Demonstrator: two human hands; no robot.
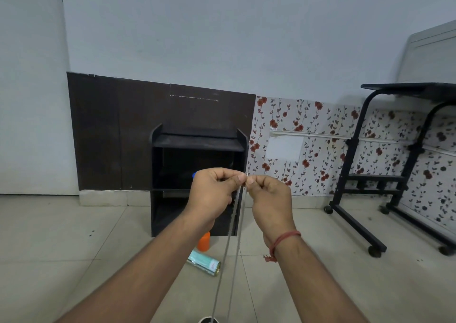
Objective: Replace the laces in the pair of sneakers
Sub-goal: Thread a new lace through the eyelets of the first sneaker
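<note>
Grey lace (229, 243) ends pinched together, left hand (212, 191), right hand (269, 199), both raised

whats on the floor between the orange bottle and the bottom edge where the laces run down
In the head view, a can lies on its side on the tiles, just below the orange bottle, left of the lace strands.

Soft even light, wide-angle edge warping

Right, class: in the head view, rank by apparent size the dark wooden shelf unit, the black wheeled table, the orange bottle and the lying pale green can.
1. Black wheeled table
2. Dark wooden shelf unit
3. Pale green can
4. Orange bottle, partly hidden by an arm, so unsure against the can.
</note>
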